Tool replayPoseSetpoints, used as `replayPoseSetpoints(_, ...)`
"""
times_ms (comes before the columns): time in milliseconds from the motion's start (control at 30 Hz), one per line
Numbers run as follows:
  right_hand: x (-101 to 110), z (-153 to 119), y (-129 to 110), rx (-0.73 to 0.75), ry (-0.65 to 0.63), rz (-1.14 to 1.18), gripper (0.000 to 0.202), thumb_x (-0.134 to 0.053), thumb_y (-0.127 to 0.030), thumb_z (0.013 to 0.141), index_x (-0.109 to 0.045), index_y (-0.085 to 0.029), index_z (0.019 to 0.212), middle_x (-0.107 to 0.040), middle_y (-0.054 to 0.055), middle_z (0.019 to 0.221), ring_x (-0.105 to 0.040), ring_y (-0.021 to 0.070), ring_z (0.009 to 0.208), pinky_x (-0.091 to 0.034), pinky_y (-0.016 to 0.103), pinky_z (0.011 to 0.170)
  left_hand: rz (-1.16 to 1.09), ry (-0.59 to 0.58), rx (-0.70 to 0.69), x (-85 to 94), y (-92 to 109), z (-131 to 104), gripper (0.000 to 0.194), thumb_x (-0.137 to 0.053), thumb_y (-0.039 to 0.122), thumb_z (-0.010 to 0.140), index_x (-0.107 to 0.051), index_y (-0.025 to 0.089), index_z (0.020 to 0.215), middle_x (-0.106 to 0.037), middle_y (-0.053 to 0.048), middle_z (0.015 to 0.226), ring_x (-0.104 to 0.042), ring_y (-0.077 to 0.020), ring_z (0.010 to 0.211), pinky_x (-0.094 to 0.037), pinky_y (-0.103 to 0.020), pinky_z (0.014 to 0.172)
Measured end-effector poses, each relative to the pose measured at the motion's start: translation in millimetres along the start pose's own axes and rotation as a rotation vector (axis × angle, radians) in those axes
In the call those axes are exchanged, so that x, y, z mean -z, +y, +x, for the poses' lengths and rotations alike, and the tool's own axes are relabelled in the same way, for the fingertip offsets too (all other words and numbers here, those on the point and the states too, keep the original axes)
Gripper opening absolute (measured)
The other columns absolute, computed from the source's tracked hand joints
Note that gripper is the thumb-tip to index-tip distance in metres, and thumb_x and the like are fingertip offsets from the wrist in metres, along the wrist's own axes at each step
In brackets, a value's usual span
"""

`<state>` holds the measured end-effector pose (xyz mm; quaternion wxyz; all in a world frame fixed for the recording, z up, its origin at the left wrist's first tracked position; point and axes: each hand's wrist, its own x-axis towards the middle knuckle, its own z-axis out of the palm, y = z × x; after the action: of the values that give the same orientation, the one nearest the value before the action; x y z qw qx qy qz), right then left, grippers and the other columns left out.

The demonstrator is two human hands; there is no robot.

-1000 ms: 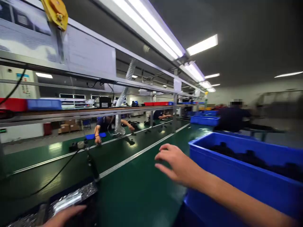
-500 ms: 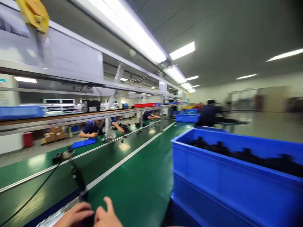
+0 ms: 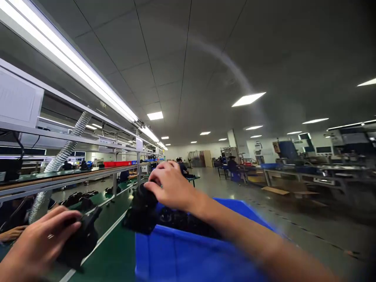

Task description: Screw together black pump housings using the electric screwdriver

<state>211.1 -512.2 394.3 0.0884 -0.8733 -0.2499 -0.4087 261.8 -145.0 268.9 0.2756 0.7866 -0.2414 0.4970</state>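
At the lower left, my left hand (image 3: pixel 44 239) is closed around a black moulded part (image 3: pixel 80 237), tilted above the green bench (image 3: pixel 107 250). My right hand (image 3: pixel 170 182) reaches across and grips the top of another black moulded part (image 3: pixel 142 209) at the left edge of a blue bin (image 3: pixel 182 250). More black parts (image 3: pixel 188 221) lie inside this bin, partly covered by my forearm. Motion blurs both held parts, so their exact kind cannot be made out.
A metal-framed shelf (image 3: pixel 88 176) runs along the left, with red trays (image 3: pixel 119 163) on it and a ribbed duct (image 3: pixel 67 147) in front. Several black parts (image 3: pixel 78 197) lie farther along the bench. Co-workers sit nearby; one person's hand (image 3: pixel 13 234) shows at far left.
The view has swung right and upward. My hands, close together low over the bench before, are now apart, each holding a black part, the right one at the blue bin.
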Motion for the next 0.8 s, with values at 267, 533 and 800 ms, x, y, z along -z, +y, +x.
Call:
replayPoseSetpoints(267,-8,-27,141,-0.165,-0.29,-0.186,0.015,-0.073,-0.027,0.094,-0.08,-0.022,0.081,-0.08,0.01,0.093,-0.069,0.0318,0.114,-0.033,0.054,0.119,-0.427,-0.194,0.07,-186.5,107,124,0.036,-0.061,0.051,0.088,-0.078,0.02,0.092,-0.075,-0.008,0.094,-0.072,-0.026,0.089,-0.057,-0.035,0.081)
replayPoseSetpoints(533,-83,-86,173,-0.329,-0.678,-0.222,0.027,-0.077,-0.014,0.08,-0.069,-0.023,0.056,-0.082,0.01,0.078,-0.079,0.0366,0.103,-0.047,0.06,0.111,-0.236,-0.853,0.057,-318.2,144,97,0.009,-0.073,0.018,0.07,-0.076,0.018,0.079,-0.068,0.001,0.067,-0.064,-0.0192,0.066,-0.042,-0.027,0.06)
replayPoseSetpoints(800,-116,-84,196,-0.417,-0.689,-0.322,0.006,-0.085,-0.019,0.083,-0.079,-0.019,0.084,-0.082,0.017,0.102,-0.071,0.0429,0.12,-0.046,0.069,0.112,-0.229,-1.052,-0.103,-358.0,137,101,0.019,-0.083,0.011,0.068,-0.082,0.022,0.084,-0.078,-0.002,0.084,-0.07,-0.0253,0.084,-0.048,-0.032,0.073)
